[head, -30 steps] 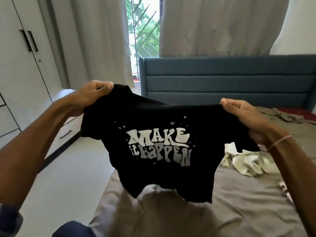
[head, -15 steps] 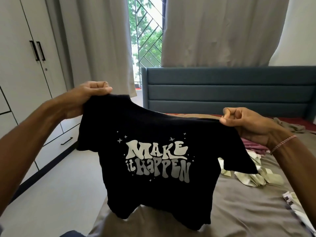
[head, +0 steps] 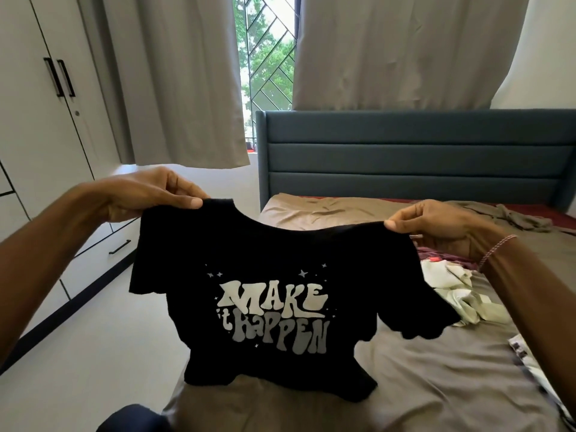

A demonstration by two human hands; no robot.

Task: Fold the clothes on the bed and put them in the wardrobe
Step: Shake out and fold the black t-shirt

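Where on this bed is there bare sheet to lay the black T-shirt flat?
The bed is bare below the black T-shirt, from its left edge to the patterned cloth at right. Another patch sits by the headboard, left of the olive garment. Crowded: the right middle, with the pale garment and maroon garment.

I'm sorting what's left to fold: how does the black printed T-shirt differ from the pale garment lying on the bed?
The black T-shirt is held up and spread out, the left hand and the right hand each pinching a shoulder; the pale garment lies crumpled on the bed, untouched. The black T-shirt bears white lettering; the pale garment shows no print. Neither is folded yet.
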